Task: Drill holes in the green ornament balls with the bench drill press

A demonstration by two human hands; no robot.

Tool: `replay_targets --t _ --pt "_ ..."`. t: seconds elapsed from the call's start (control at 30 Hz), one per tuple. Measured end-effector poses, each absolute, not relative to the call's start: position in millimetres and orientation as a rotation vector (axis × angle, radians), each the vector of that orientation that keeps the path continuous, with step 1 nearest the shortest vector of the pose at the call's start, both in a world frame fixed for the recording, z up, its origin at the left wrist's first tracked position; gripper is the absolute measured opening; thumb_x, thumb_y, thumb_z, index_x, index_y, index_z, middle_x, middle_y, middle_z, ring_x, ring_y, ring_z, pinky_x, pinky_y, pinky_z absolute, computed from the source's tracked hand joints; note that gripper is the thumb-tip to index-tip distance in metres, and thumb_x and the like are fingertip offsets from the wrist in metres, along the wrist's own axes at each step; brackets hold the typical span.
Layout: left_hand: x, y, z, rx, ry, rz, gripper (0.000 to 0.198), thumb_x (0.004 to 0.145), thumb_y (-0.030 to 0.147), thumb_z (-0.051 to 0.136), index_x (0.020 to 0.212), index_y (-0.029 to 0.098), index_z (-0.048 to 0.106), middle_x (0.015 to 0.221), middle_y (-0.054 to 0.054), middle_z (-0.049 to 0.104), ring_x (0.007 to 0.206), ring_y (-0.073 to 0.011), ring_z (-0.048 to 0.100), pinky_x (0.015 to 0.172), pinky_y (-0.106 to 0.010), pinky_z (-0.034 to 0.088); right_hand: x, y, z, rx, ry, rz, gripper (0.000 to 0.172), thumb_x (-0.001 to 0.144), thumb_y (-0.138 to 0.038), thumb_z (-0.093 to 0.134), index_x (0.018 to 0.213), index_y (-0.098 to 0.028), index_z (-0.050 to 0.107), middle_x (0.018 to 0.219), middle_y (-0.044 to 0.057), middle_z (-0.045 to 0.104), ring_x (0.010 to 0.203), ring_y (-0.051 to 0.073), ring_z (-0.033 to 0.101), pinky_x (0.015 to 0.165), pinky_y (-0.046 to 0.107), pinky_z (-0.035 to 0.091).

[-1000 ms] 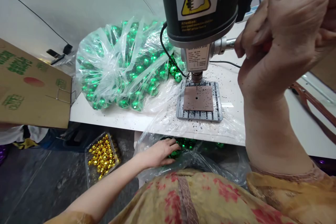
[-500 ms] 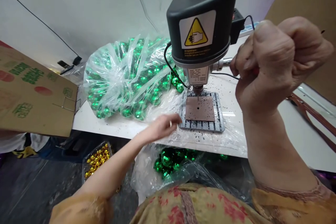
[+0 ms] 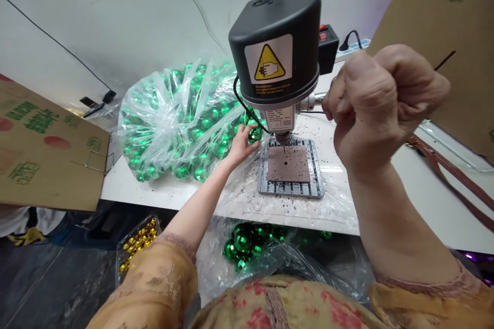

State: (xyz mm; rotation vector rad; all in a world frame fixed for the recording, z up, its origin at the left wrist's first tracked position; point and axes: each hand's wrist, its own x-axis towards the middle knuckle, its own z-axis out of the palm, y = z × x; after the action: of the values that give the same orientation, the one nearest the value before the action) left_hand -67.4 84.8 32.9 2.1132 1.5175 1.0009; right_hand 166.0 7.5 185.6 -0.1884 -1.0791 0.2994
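My left hand [image 3: 242, 145] reaches across the white table [image 3: 424, 200] and closes its fingers on a shiny green faceted bead [image 3: 254, 134] at the mouth of the big clear bag of green beads [image 3: 181, 118]. My right hand [image 3: 380, 105] is a fist wrapped round the feed lever [image 3: 314, 98] of the small black bench drill [image 3: 278, 56]. The drill bit hangs just above a brown pad with a hole [image 3: 287, 163] on the slotted metal base [image 3: 290, 189].
Another plastic bag with green beads [image 3: 247, 244] hangs below the table edge by my lap. A clear tray of gold beads [image 3: 137, 241] lies on the floor at left. Cardboard boxes stand at left [image 3: 42, 149] and at right [image 3: 443, 36]. Black swarf speckles the plastic around the drill.
My left hand rose from the lower bag under the table, crossed the table edge and took hold of a green bead beside the drill. My right hand stayed on the lever.
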Motion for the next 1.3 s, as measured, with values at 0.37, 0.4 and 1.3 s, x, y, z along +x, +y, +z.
replay_targets --t 0.37,0.4,1.3 --pt "-50.0 1.5 58.1 1.108 1.059 1.2 0.056 0.079 0.055 0.079 0.121 0.024 0.06 0.114 -0.008 0.072 0.09 -0.0204 0.071 0.078 -0.036 0.061 165.1 -4.2 189.9 -0.243 -1.083 0.338 0.042 0.087 -0.009 0.065 0.057 -0.021 0.039 0.049 -0.007 0.035 0.041 0.005 0.036 0.043 0.028 0.023" --pt "-46.1 -3.0 60.1 1.057 1.035 1.179 0.055 0.081 0.058 0.076 0.122 0.024 0.059 0.115 -0.009 0.072 0.089 -0.0214 0.072 0.078 -0.038 0.061 165.2 -4.8 190.1 -0.247 -1.081 0.337 0.042 0.087 -0.01 0.065 0.057 -0.021 0.039 0.049 -0.007 0.035 0.041 0.006 0.036 0.043 0.029 0.023" --pt "-14.4 4.5 8.8 2.047 1.089 1.257 0.051 0.093 0.045 0.07 0.138 0.024 0.058 0.139 -0.013 0.059 0.134 -0.0287 0.056 0.116 -0.048 0.045 168.9 -6.2 184.8 -0.325 -1.154 0.338 0.055 0.09 -0.041 0.07 0.056 -0.021 0.032 0.048 -0.007 0.031 0.04 0.006 0.031 0.043 0.032 0.023"
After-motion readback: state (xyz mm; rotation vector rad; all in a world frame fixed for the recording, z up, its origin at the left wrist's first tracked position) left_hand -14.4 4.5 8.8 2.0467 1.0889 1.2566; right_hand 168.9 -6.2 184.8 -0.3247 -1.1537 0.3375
